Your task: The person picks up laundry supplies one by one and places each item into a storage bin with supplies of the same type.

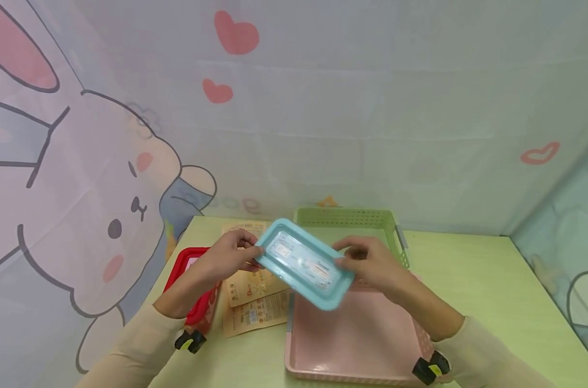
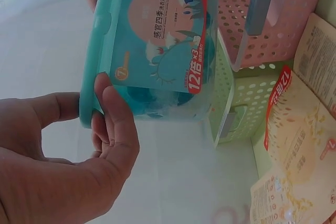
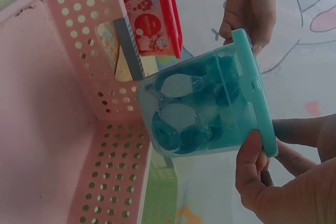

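Observation:
A clear tub of laundry pods with a turquoise lid [image 1: 303, 263] is held up, tilted, over the pink basket. My left hand [image 1: 226, 258] pinches one end of the lid's rim between thumb and fingers. At the opposite end my right hand [image 1: 375, 265] grips the rim in the same way. Blue pods [image 3: 184, 111] show through the tub's clear wall in the right wrist view. In the left wrist view, a printed label [image 2: 163, 30] covers the tub's side.
Below lies the pink basket [image 1: 352, 334], with a green basket [image 1: 347, 215] behind it. Tan printed pouches [image 1: 260, 310] lie left of the baskets on the light green table [image 1: 473, 291]. A red-lidded tub [image 1: 182, 264] stands at the far left, partly behind my left forearm.

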{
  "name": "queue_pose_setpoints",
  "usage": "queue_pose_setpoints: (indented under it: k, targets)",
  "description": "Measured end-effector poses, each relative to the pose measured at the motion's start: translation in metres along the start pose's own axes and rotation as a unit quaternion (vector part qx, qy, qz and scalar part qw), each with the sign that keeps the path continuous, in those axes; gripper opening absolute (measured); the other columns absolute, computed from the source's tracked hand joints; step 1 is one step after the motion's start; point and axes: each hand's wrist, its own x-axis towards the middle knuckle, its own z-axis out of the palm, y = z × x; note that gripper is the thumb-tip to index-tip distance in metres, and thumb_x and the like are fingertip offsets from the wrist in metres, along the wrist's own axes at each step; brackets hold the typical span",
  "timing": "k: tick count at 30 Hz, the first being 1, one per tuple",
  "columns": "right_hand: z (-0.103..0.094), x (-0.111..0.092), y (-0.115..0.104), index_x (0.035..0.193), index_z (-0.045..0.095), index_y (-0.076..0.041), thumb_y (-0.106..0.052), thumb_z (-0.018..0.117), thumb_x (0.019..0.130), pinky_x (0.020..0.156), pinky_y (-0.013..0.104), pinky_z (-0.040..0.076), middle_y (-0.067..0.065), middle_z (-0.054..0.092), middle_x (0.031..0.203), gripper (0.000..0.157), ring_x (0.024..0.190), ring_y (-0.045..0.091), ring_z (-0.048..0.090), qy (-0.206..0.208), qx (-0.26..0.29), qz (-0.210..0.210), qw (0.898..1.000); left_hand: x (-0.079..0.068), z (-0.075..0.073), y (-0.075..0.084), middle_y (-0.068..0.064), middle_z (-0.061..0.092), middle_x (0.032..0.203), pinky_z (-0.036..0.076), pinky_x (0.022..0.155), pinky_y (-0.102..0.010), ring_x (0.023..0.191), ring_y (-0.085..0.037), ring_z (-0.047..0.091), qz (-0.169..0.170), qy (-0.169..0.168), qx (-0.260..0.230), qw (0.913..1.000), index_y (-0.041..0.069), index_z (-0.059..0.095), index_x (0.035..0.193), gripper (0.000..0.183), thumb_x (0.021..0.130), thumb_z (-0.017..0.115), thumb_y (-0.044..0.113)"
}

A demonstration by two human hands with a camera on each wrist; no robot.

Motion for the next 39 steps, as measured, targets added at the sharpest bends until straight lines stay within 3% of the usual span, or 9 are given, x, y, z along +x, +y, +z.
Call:
queue_pose_setpoints:
  k: [8,20,34,39]
  targets:
    - [-0.016,-0.002,0.001,0.127,0.071,0.000,-0.007,0.072,0.099,0.071,0.033,0.057,0.012,0.064,0.090,0.028,0.084,0.025,0.061,-0.018,-0.063,-0.004,0.998,0.001,0.009,-0.001,-0.023,0.058,0.114,0.064,0.083,-0.037,0.083,-0.022,0.074,-0.001,-0.021,-0.009,0.9997,-0.011,0.055,0.115,0.023,0.104,0.064,0.008]
    - [-0.038,-0.006,-0.004,0.113,0.074,-0.004,-0.012,0.073,0.100,0.075,0.035,0.050,0.008,0.066,0.092,0.016,0.086,0.025,0.059,-0.020,-0.169,-0.021,0.985,-0.001,0.023,-0.003,-0.021,0.059,0.110,0.064,0.085,-0.039,0.090,-0.025,0.076,0.007,-0.067,-0.023,0.9974,-0.007,0.055,0.114,0.026,0.101,0.071,0.009]
    - [-0.060,-0.012,0.000,0.114,0.075,-0.005,-0.012,0.074,0.099,0.069,0.029,0.049,0.007,0.065,0.092,0.016,0.084,0.025,0.057,-0.044,-0.180,-0.049,0.982,0.002,0.042,-0.001,-0.020,0.058,0.108,0.064,0.085,-0.045,0.084,-0.026,0.075,0.025,-0.090,-0.053,0.9943,-0.005,0.054,0.107,0.024,0.098,0.072,0.007]
    - [-0.064,-0.013,0.003,0.114,0.075,-0.006,-0.011,0.073,0.100,0.069,0.029,0.050,0.006,0.065,0.092,0.015,0.084,0.025,0.057,-0.049,-0.195,-0.054,0.978,0.001,0.047,-0.003,-0.021,0.059,0.107,0.065,0.081,-0.042,0.083,-0.027,0.076,0.027,-0.095,-0.056,0.9936,-0.005,0.054,0.110,0.027,0.097,0.073,0.008]
